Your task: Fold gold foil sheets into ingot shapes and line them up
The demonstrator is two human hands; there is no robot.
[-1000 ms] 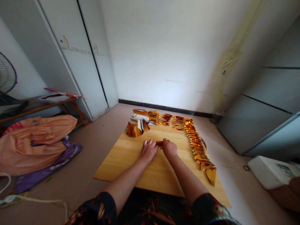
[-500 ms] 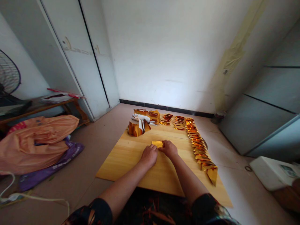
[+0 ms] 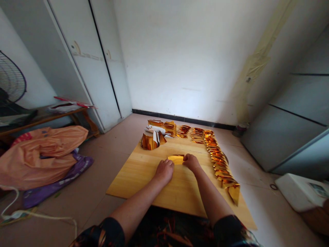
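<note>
Now both hands, left hand [image 3: 163,170] and right hand [image 3: 191,161], pinch gold foil [image 3: 176,159] (on board [image 3: 144,171]).

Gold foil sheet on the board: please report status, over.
Left hand and right hand both pressing gold foil sheet flat on wooden board. Folded foil pieces lined up at right, apart.

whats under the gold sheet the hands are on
The gold sheet lies flat on the wooden board, with the left hand and right hand at its near edge. Anything beneath the sheet is covered.
</note>
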